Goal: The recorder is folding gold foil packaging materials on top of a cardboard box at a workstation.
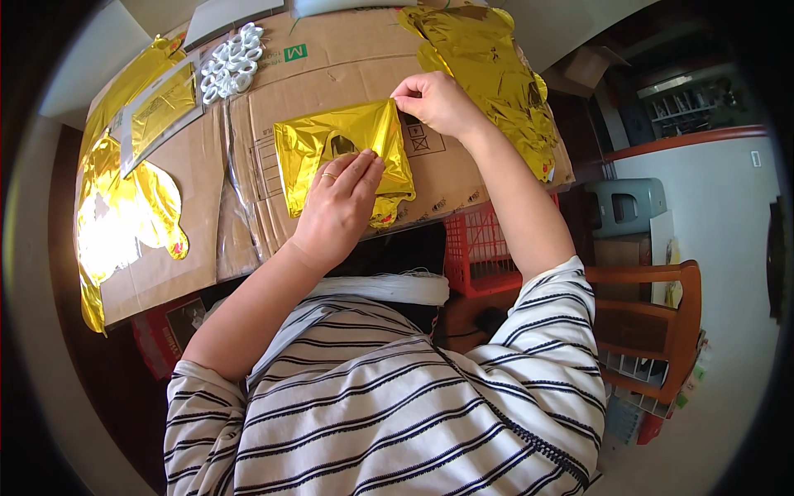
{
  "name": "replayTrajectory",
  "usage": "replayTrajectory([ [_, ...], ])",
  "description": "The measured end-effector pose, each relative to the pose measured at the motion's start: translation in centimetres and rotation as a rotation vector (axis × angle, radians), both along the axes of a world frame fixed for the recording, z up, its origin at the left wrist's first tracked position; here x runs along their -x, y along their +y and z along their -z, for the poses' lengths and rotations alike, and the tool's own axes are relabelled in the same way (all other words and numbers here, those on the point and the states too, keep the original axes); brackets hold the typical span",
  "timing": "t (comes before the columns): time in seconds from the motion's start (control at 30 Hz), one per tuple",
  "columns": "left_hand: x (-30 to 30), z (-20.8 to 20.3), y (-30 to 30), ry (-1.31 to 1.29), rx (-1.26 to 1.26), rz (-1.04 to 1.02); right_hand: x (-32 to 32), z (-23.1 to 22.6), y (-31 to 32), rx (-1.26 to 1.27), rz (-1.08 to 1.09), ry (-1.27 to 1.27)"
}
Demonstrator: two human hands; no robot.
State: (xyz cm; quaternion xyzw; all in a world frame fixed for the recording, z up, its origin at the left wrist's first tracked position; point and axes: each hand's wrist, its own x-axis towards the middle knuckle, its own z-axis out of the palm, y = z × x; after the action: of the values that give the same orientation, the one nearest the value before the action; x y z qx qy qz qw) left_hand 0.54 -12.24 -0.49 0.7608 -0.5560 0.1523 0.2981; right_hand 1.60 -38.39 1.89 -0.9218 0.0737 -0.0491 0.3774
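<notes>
Striped top (347,397): nearest the camera, white with dark lines, filling the lower middle; both bare forearms reach forward from it.
Left hand (337,194): laid nearly flat, fingers extended and close together, pressing on the gold foil sheet (302,149); no grip shows.
Right hand (434,101): thumb and forefinger closed in a pinch at the sheet's far right corner.
Sheet's place: on the cardboard surface of the desk (347,70), close to the near edge, folded into a rough rectangle.
Sheet's lie: slightly wider than deep, long axis left to right, right end angled a little away from the person; a loose rounded flap at the near right points toward the person.
Red basket (480,248): plastic lattice, below the desk at right; contents cannot be made out.
Clear sleeve (163,113): pale-bordered, at left; whether its gold lies inside or beneath, I cannot tell.
White rings (234,62): heaped beside the sleeve.
</notes>
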Motion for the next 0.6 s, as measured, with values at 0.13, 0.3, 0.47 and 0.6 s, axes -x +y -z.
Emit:
replayTrajectory([
  [0.13, 0.1, -0.1, -0.1, 0.034, -0.005, -0.005, -0.4, -0.5, 0.3, -0.022, 0.021, 0.067],
  [0.3, 0.1, -0.3, -0.1, 0.089, -0.002, 0.012, -1.0, -1.4, 0.1, -0.145, 0.055, 0.249],
  [0.47, 0.0, -0.5, 0.0, 0.122, 0.0, 0.017, -0.9, -3.0, 0.6, -0.167, 0.065, 0.327],
  [0.6, 0.0, -1.5, 0.3, 0.19, 0.053, 0.056, -1.2, -3.5, 0.7, -0.145, 0.085, 0.365],
])
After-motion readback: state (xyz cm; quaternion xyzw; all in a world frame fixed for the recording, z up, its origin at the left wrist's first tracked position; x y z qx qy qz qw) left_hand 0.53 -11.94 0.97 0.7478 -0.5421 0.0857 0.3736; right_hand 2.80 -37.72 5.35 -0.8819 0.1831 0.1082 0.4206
